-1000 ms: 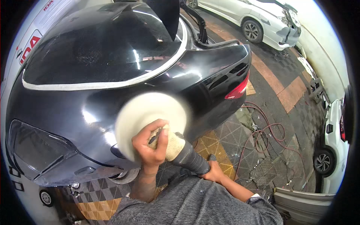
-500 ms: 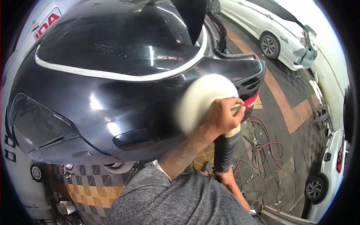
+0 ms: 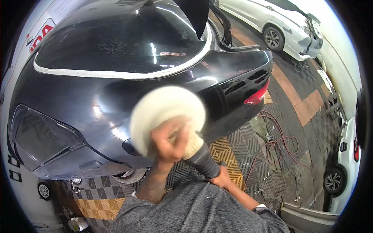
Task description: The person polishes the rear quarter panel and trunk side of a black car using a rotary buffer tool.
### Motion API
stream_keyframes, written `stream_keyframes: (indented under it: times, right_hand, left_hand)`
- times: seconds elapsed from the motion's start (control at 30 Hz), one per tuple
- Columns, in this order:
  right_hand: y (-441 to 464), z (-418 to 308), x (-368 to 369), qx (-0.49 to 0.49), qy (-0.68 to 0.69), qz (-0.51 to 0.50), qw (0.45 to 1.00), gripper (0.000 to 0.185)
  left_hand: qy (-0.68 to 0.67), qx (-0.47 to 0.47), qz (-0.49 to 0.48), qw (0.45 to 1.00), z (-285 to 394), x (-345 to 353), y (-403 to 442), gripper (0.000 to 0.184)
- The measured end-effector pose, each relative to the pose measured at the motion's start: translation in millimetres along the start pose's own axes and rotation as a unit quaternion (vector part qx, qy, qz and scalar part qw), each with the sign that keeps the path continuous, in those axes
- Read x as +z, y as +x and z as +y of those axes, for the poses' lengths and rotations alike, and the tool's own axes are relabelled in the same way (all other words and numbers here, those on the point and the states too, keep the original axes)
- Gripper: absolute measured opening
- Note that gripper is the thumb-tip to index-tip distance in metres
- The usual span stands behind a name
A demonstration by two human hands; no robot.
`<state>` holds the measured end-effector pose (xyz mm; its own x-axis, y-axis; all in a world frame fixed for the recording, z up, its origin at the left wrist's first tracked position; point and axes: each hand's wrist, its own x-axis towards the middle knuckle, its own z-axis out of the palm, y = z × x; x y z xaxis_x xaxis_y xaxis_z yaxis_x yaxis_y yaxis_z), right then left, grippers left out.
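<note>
A polisher [image 3: 201,158] with a dark body and a tan wrapped front lies across the view before my torso. Its round, pale polishing pad [image 3: 167,99] is against or just over the dark side panel of the black car [image 3: 74,93], covering part of the fuel flap; I cannot tell whether it touches. Blur softens the pad's edge. My left hand [image 3: 171,141] is closed on the front of the polisher, behind the pad, and is slightly blurred. Farther back, my right hand [image 3: 221,176] wraps round the rear end of the dark body.
White masking tape [image 3: 105,74] edges the rear window. The red tail light [image 3: 257,95] is at the car's right end. A reddish hose [image 3: 278,141] coils over the tiled floor [image 3: 241,151]. White cars stand at the back right [image 3: 248,19] and lower right [image 3: 347,155].
The polisher and both hands have moved left along the panel, from beside the tail light to near the fuel flap. The tail light now shows more fully. The view has shifted slightly.
</note>
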<state>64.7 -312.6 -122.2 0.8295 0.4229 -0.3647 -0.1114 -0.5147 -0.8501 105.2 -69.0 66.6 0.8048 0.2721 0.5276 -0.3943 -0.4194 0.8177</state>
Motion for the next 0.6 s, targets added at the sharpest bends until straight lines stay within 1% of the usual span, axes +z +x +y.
stream_keyframes:
  times: [0.03,0.07,0.13,0.17,0.23,0.3,0.33,0.4,0.5,0.53,0.57,0.6]
  right_hand:
    - [2,-3,3,-0.013,-0.004,-0.04,0.999,0.054]
    - [6,-1,8,-0.021,-0.031,-0.046,0.998,0.054]
    - [9,-3,13,-0.03,-0.048,-0.046,0.997,0.053]
    - [11,-5,15,-0.041,-0.064,-0.047,0.996,0.051]
    - [10,-17,11,-0.03,-0.071,-0.034,0.996,0.051]
    - [9,-16,9,-0.061,-0.078,-0.049,0.994,0.052]
    - [7,-15,6,-0.057,-0.076,-0.046,0.994,0.052]
    - [5,-12,-5,-0.031,-0.08,-0.055,0.995,0.053]
    - [4,9,-19,-0.033,-0.086,-0.032,0.995,0.055]
    - [3,13,-25,-0.032,-0.089,-0.029,0.995,0.055]
    - [1,18,-31,-0.018,-0.065,-0.018,0.998,0.054]
    - [0,20,-39,-0.004,-0.042,-0.007,0.999,0.053]
  left_hand:
    - [-0.002,-0.007,0.013,1.0,0,-10,-4,0.028]
    - [-0.001,-0.009,0.022,1.0,1,-19,-8,0.029]
    - [-0.005,-0.01,0.053,0.999,1,-34,-19,0.033]
    - [0.001,0.011,0.056,0.998,-3,-40,-21,0.034]
    - [-0.021,0.002,0.086,0.996,-5,-45,-30,0.034]
    - [-0.029,-0.001,0.088,0.996,-4,-44,-35,0.034]
    - [-0.035,-0.004,0.094,0.995,-4,-42,-35,0.033]
    - [-0.046,-0.003,0.086,0.995,-9,-33,-34,0.034]
    - [-0.067,0.005,0.073,0.995,-15,-11,-26,0.034]
    - [-0.065,0.008,0.05,0.997,-14,-3,-20,0.033]
    - [-0.064,0.011,0.029,0.997,-13,6,-14,0.033]
    - [-0.076,-0.008,0.028,0.997,-12,19,-8,0.031]
